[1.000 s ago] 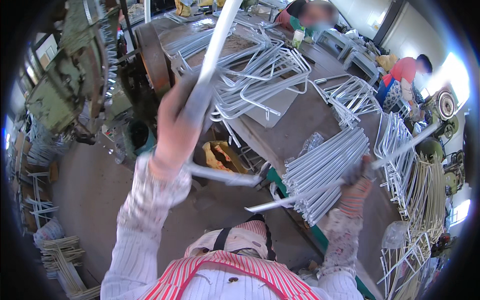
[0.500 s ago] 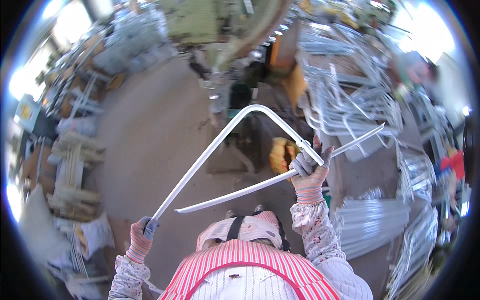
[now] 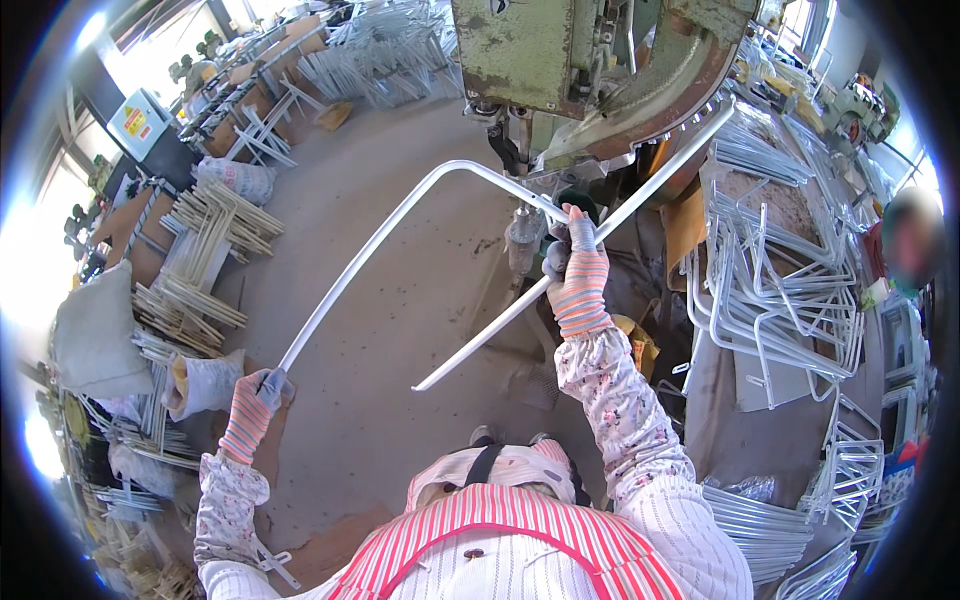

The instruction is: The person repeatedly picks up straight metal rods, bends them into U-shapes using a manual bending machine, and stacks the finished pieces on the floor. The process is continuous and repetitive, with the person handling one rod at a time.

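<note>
Bent white tube (image 3: 460, 165) — aloft, round-cornered; straight white tube (image 3: 660, 177) — aslant.

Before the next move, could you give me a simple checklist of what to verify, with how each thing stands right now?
1. Left hand on the bent tube: ok, closed around its lower end.
2. Right hand on the second tube: ok, gripping it partway along.
3. Bent tube's other end secured: cannot tell; it reaches the right hand, but the fingers hide how it is held.
4. Gloves on both hands: ok, striped with grey fingers.
5. Second tube's upper end apart from the green machine: cannot tell; they overlap in this view.
</note>
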A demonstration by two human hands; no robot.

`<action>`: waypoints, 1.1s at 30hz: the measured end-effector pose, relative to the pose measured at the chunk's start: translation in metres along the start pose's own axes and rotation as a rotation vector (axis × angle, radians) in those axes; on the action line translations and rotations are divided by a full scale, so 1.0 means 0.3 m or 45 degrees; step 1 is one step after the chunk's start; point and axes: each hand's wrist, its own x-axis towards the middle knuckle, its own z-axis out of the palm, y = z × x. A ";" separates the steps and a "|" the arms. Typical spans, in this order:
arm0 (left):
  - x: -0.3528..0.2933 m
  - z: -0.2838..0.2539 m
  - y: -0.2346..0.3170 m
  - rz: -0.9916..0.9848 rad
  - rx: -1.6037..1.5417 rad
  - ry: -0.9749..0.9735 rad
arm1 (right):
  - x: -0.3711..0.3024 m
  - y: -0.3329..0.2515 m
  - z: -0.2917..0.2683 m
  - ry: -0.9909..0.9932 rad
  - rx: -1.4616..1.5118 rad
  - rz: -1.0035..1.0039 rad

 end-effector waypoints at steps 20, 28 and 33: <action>0.000 0.199 0.171 0.936 1.193 0.531 | -0.252 0.068 -0.034 0.183 0.057 0.056; -0.156 0.264 0.182 0.820 0.555 -0.051 | -0.485 0.081 0.009 -0.951 -0.824 0.663; -0.290 0.051 0.015 0.825 0.924 0.381 | -0.364 0.023 0.145 -1.559 -1.557 -1.499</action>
